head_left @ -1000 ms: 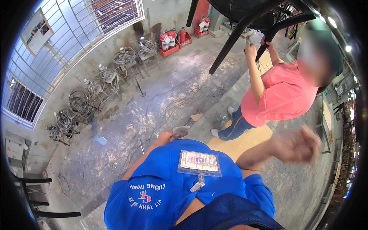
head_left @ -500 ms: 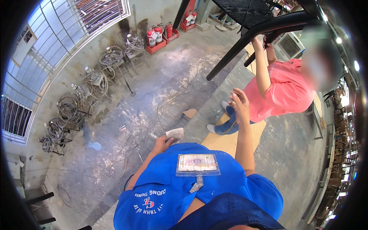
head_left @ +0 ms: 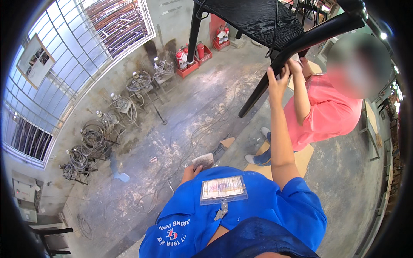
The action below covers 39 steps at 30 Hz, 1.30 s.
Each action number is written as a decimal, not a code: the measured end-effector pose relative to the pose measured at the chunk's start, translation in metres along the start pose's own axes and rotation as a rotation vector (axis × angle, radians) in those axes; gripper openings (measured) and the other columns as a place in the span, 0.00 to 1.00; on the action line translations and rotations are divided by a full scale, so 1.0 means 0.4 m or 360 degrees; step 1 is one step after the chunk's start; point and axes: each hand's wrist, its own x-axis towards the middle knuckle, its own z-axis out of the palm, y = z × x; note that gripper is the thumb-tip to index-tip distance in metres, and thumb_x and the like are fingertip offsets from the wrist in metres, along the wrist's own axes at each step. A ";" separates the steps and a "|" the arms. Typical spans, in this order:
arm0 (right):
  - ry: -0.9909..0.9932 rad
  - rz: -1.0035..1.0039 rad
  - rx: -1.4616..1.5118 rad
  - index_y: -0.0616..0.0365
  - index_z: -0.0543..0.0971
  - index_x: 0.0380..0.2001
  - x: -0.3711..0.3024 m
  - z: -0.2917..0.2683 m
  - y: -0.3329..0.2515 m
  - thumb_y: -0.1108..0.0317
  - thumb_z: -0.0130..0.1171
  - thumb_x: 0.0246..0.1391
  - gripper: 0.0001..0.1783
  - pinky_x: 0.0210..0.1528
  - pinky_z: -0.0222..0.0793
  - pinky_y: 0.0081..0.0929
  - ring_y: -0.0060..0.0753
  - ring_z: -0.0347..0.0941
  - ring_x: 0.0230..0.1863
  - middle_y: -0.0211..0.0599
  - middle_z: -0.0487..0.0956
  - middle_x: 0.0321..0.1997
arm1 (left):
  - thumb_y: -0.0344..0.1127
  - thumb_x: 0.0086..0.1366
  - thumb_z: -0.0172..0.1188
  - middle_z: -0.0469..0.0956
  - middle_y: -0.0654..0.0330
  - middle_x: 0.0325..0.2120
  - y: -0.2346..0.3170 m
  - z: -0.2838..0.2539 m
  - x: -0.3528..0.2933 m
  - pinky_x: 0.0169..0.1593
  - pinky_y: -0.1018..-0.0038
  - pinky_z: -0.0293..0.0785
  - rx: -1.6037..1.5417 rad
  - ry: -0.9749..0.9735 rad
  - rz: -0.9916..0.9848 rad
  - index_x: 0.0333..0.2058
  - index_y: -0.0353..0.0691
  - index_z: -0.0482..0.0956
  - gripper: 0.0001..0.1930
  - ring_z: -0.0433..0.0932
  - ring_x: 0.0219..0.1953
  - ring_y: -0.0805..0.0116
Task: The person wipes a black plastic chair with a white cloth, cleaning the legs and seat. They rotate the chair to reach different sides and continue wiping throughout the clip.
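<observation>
Low in front of my body, my left hand [head_left: 190, 173] pinches a worn, grey-white folded sheet [head_left: 203, 161] that looks like sandpaper. My right arm is stretched up, and my right hand [head_left: 278, 84] grips the dark leg of a raised black wooden chair [head_left: 254, 19], its fingers on either side of the leg. Part of the grip is hidden behind the leg. The chair's dark seat shows wood grain, and a thin cord hangs beside it. Close to my right hand, a co-worker's hand [head_left: 295, 65] is at the same chair, holding something pale against it.
A co-worker in a pink shirt [head_left: 331, 105] stands at right on a board [head_left: 306, 159]. Coiled hoses on stands [head_left: 92, 137] line the left wall. Red fire extinguishers [head_left: 181, 59] stand at the back. Loose hoses and a cardboard scrap [head_left: 227, 142] lie on the floor.
My right hand has risen from free air to the chair leg and closed on it. My left hand still holds the sheet. The view has shifted, and more of the chair shows.
</observation>
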 end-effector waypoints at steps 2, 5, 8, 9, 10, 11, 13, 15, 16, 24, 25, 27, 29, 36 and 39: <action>0.0202 -0.0173 -0.0086 0.67 0.63 0.56 0.035 0.024 0.011 0.65 0.63 0.50 0.33 0.58 0.57 0.30 0.37 0.65 0.55 0.47 0.68 0.55 | 0.47 0.60 0.59 0.78 0.39 0.27 0.022 0.014 0.008 0.35 0.59 0.72 -0.0153 0.0079 0.0043 0.31 0.27 0.79 0.22 0.80 0.34 0.44; 0.0353 -0.0174 -0.0247 0.66 0.65 0.53 0.022 0.038 0.032 0.65 0.63 0.49 0.30 0.51 0.63 0.31 0.38 0.70 0.49 0.48 0.72 0.48 | 0.46 0.60 0.60 0.79 0.39 0.27 0.046 0.033 0.030 0.35 0.60 0.72 0.0054 0.0078 -0.0054 0.33 0.25 0.79 0.22 0.81 0.33 0.50; 0.0201 0.0107 -0.0328 0.63 0.67 0.48 -0.059 0.022 0.074 0.66 0.64 0.47 0.27 0.43 0.67 0.32 0.39 0.74 0.38 0.46 0.75 0.36 | 0.47 0.59 0.61 0.79 0.40 0.24 0.059 0.049 0.048 0.33 0.61 0.71 -0.0241 0.0207 -0.0027 0.31 0.25 0.79 0.23 0.81 0.29 0.59; 0.0156 0.0149 -0.0375 0.62 0.67 0.46 -0.093 0.017 0.094 0.66 0.63 0.46 0.25 0.40 0.68 0.33 0.40 0.75 0.35 0.44 0.76 0.32 | 0.47 0.59 0.62 0.79 0.41 0.23 0.064 0.057 0.051 0.32 0.62 0.71 -0.0155 0.0214 -0.0069 0.31 0.25 0.79 0.23 0.81 0.29 0.60; 0.0124 0.0167 -0.0416 0.61 0.68 0.44 -0.126 0.012 0.117 0.66 0.63 0.45 0.23 0.37 0.69 0.33 0.40 0.75 0.31 0.42 0.76 0.29 | 0.47 0.59 0.62 0.79 0.41 0.23 0.069 0.061 0.056 0.32 0.62 0.71 -0.0042 0.0222 -0.0137 0.31 0.25 0.79 0.23 0.81 0.28 0.61; 0.0023 0.0266 -0.0368 0.62 0.70 0.41 -0.157 0.002 0.142 0.66 0.63 0.44 0.21 0.36 0.69 0.33 0.38 0.75 0.30 0.41 0.76 0.28 | 0.46 0.59 0.62 0.79 0.45 0.20 0.074 0.067 0.059 0.31 0.64 0.71 -0.0047 0.0265 -0.0106 0.29 0.25 0.79 0.22 0.80 0.26 0.64; -0.0174 0.0485 -0.0303 0.62 0.72 0.37 -0.209 -0.019 0.195 0.66 0.63 0.43 0.18 0.36 0.70 0.31 0.35 0.76 0.29 0.39 0.77 0.27 | 0.46 0.60 0.61 0.81 0.49 0.23 0.090 0.068 0.071 0.33 0.66 0.72 -0.0055 0.0195 -0.0210 0.32 0.26 0.80 0.21 0.79 0.28 0.67; -0.0355 0.0681 -0.0241 0.61 0.74 0.34 -0.252 -0.043 0.248 0.65 0.64 0.42 0.16 0.35 0.70 0.30 0.32 0.76 0.29 0.38 0.78 0.26 | 0.45 0.61 0.61 0.81 0.53 0.27 0.116 0.054 0.092 0.36 0.69 0.73 -0.0307 0.0267 -0.0199 0.35 0.28 0.81 0.20 0.79 0.31 0.69; -0.0460 0.0769 -0.0258 0.61 0.75 0.33 -0.273 -0.056 0.272 0.65 0.64 0.41 0.16 0.35 0.70 0.29 0.30 0.76 0.29 0.38 0.78 0.25 | 0.44 0.61 0.61 0.81 0.55 0.30 0.137 0.042 0.109 0.38 0.70 0.73 -0.0571 0.0365 -0.0127 0.36 0.29 0.81 0.19 0.78 0.33 0.70; -0.1153 0.1082 -0.0070 0.60 0.77 0.34 -0.418 -0.194 0.417 0.68 0.67 0.41 0.16 0.38 0.69 0.25 0.22 0.72 0.33 0.30 0.77 0.30 | 0.42 0.66 0.55 0.78 0.60 0.43 0.594 -0.031 0.308 0.51 0.74 0.68 -0.0884 0.0176 0.0477 0.49 0.32 0.73 0.20 0.74 0.45 0.72; -0.1252 0.1187 -0.0205 0.59 0.77 0.37 -0.430 -0.214 0.427 0.67 0.70 0.40 0.19 0.42 0.69 0.26 0.24 0.72 0.37 0.30 0.77 0.33 | 0.42 0.66 0.55 0.77 0.60 0.43 0.672 -0.014 0.331 0.51 0.75 0.67 -0.0886 0.0085 0.0619 0.50 0.32 0.73 0.20 0.74 0.46 0.72; -0.1354 0.1087 -0.0276 0.59 0.76 0.40 -0.455 -0.255 0.442 0.66 0.71 0.40 0.22 0.44 0.68 0.28 0.26 0.72 0.39 0.32 0.78 0.35 | 0.42 0.66 0.56 0.75 0.59 0.45 0.801 0.039 0.377 0.53 0.75 0.65 -0.0745 -0.0219 0.0619 0.50 0.32 0.72 0.21 0.72 0.47 0.71; -0.1438 0.1009 -0.0387 0.60 0.74 0.46 -0.480 -0.298 0.447 0.65 0.70 0.41 0.27 0.50 0.66 0.30 0.33 0.72 0.45 0.38 0.78 0.42 | 0.42 0.66 0.54 0.70 0.55 0.49 0.872 0.139 0.398 0.56 0.71 0.61 -0.0793 -0.0265 0.1394 0.53 0.32 0.67 0.22 0.68 0.51 0.66; -0.1539 0.1044 -0.0310 0.59 0.60 0.59 -0.543 -0.418 0.404 0.66 0.68 0.44 0.40 0.57 0.63 0.34 0.42 0.69 0.56 0.47 0.73 0.53 | 0.43 0.61 0.60 0.69 0.52 0.43 0.780 0.339 0.311 0.52 0.66 0.63 -0.0360 0.0024 0.1334 0.51 0.32 0.66 0.26 0.68 0.47 0.58; -0.1608 0.0895 -0.0207 0.60 0.62 0.58 -0.545 -0.476 0.388 0.68 0.66 0.47 0.36 0.57 0.64 0.34 0.40 0.69 0.55 0.45 0.74 0.52 | 0.40 0.57 0.64 0.70 0.51 0.40 0.803 0.366 0.271 0.50 0.65 0.65 -0.1017 -0.0018 0.1475 0.51 0.32 0.66 0.28 0.70 0.43 0.55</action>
